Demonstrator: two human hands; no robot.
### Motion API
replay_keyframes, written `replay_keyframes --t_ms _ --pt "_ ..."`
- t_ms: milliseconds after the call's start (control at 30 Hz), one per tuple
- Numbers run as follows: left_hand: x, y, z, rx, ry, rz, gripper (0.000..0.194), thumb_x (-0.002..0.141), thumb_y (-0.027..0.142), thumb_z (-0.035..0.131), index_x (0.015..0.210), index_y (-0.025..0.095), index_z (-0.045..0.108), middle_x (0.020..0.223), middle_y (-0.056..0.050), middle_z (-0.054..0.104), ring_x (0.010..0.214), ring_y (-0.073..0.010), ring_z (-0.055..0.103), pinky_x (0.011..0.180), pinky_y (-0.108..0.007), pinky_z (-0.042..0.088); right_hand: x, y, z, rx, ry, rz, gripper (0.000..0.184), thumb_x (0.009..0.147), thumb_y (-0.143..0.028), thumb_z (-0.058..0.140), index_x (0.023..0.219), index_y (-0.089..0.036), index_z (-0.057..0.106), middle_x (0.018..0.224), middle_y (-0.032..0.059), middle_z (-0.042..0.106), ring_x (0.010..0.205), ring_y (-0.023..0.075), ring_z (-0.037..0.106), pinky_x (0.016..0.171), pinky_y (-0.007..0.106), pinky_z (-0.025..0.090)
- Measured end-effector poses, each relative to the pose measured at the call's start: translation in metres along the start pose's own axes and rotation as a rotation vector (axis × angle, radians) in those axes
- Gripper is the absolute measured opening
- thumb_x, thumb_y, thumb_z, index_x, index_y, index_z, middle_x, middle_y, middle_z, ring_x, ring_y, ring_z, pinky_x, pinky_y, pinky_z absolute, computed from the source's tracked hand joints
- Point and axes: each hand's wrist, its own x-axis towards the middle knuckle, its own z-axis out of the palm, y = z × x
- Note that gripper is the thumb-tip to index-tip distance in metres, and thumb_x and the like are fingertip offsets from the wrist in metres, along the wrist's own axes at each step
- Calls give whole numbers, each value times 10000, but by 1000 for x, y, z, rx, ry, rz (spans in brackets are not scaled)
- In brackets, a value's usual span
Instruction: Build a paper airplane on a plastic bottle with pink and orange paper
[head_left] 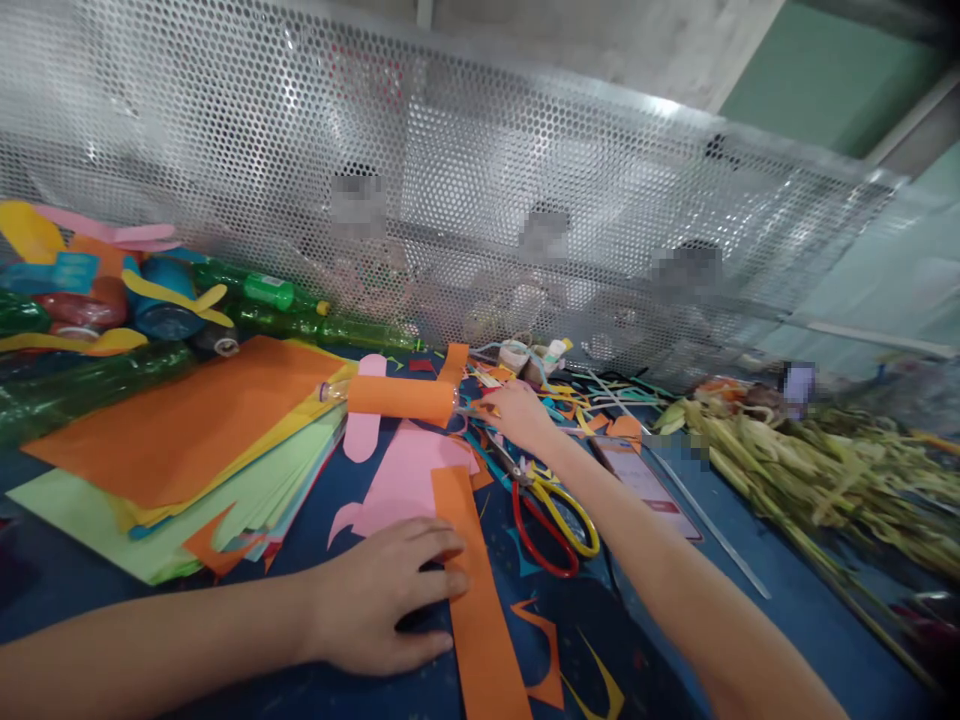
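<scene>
Left hand [390, 595], fingers slightly apart, lay on flat orange paper strip [484, 625]; light, even pressure suited it. Right hand [517, 415], grip unclear, was beside orange-wrapped clear plastic bottle [401, 398].

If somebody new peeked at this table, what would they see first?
Probably the bottle wrapped in orange paper, lying near the middle by the right hand. Next, the red and yellow scissor handles, closer than that hand. Then maybe the stack of colored paper on the left, with an orange sheet on top.
</scene>
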Motion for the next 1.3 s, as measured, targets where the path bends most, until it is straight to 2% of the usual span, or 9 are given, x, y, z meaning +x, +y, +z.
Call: replay_keyframes --t_ms 233,433,533,633,733,800,933,1033,1300 --pt "0 0 -1 9 -26 8 396 769 357 536 1131 196 521 1166 -124 508 1107 -266 458 961 -408 379 25 4 12 214 17 132 77 739 -227 619 718 -161 653 813 105 660 936 260 549 836 355 387" --pt "0 1 -3 -9 -6 54 390 766 368 549 1104 176 519 1124 -131 532 1057 -257 488 945 -392 388 20 -1 -4 619 181 274 214 880 -256 351 1016 -176 495 881 65 614 775 162 586 713 302 461" --pt "-1 1 -3 -12 -14 64 402 766 372 551 1112 173 515 1111 -128 541 1020 -250 507 940 -396 385 -3 -19 -11 868 183 247 271 887 -293 268 1103 -219 414 799 16 582 650 134 578 601 267 484" --pt "-1 1 -3 -8 -8 68 379 772 381 547 1089 174 533 1098 -129 551 1011 -255 515 941 -412 380 -41 -47 -10 1063 177 208 256 862 -308 283 1034 -231 455 785 7 565 668 131 576 622 264 491" --pt "-2 0 -3 -12 -30 92 349 787 376 527 1063 162 544 1069 -126 569 992 -249 529 916 -400 400 -82 -73 -3 1500 113 196 228 808 -257 406 1005 -204 508 827 33 564 754 147 571 702 286 479" --pt "-2 -1 -2 -6 -18 84 343 794 374 515 1047 146 552 1061 -128 572 995 -244 526 922 -392 399 -104 -85 4 1605 62 209 242 764 -208 509 1005 -222 489 799 10 557 740 143 559 698 284 468" --pt "-2 -4 1 57 78 -61 358 808 386 500 1043 124 568 1082 -141 553 1065 -261 477 959 -402 371 -126 -94 12 1532 76 169 131 827 -293 512 881 -249 401 721 -27 533 688 132 528 711 287 443" --pt "-2 -6 4 80 66 -137 348 815 392 494 1041 140 574 1126 -144 525 1076 -267 463 939 -411 386 -130 -95 15 1455 75 159 115 874 -340 443 865 -254 368 729 -28 514 725 133 533 757 288 434" --pt "0 -7 2 105 72 -117 298 817 371 505 1020 160 563 1132 -149 506 1052 -270 463 897 -428 407 -129 -94 22 1186 202 153 91 881 -338 422 866 -252 396 802 -3 469 770 151 507 784 302 431"
